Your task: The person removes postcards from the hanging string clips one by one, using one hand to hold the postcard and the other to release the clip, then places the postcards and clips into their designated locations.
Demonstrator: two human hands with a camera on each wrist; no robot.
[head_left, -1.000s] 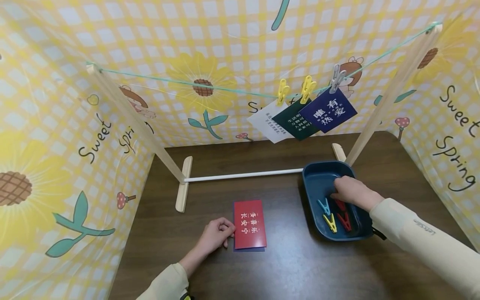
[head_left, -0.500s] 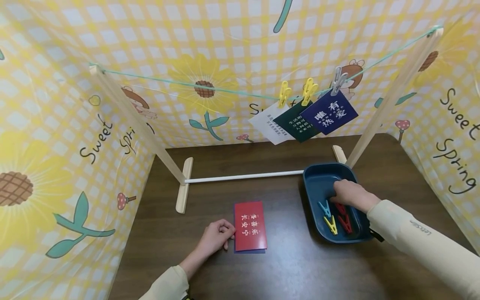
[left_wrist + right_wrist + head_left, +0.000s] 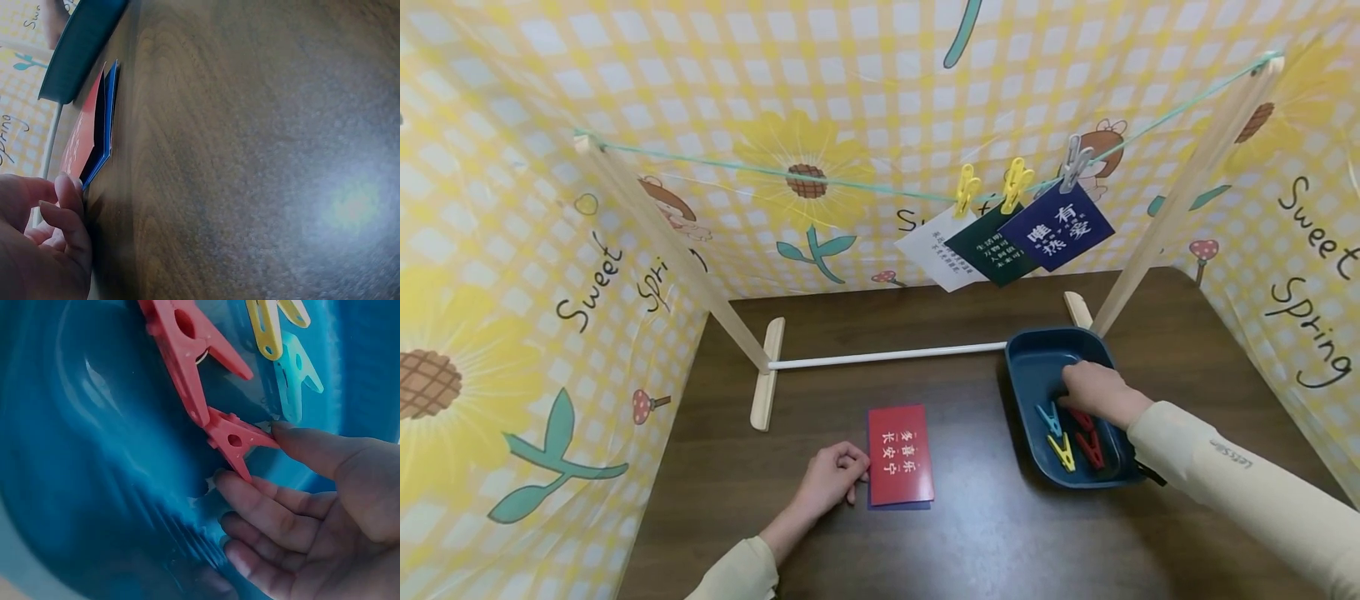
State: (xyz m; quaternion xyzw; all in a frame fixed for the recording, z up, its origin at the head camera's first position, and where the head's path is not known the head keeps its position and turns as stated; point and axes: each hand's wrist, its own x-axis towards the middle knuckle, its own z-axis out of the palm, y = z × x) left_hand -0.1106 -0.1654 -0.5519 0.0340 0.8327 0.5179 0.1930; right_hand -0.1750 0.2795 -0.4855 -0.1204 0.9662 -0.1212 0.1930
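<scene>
In the blue basin (image 3: 1026, 433), my right hand (image 3: 1097, 390) pinches a red clothespin (image 3: 234, 439); the right wrist view has the thumb at one handle and a fingertip at the other. Another red clothespin (image 3: 181, 347) touches its far end. A light-blue clothespin (image 3: 294, 375) and a yellow clothespin (image 3: 267, 328) lie close by. My left hand (image 3: 831, 477) is at the left edge of a red card (image 3: 901, 454) on the table, pinching its edge between thumb and finger. A dark blue card (image 3: 917, 505) shows beneath the red one.
A green string (image 3: 715, 161) runs between two wooden posts (image 3: 1187, 187). From it hang a white card (image 3: 940, 250), a green card (image 3: 992, 246) and a blue card (image 3: 1060, 229), held by yellow and grey clothespins. A white rod (image 3: 887, 356) joins the stand's feet behind the cards.
My right hand has shifted slightly to the left within the basin, staying at the red clothespin. My left hand stays at the red card's edge, and the view has tilted a little.
</scene>
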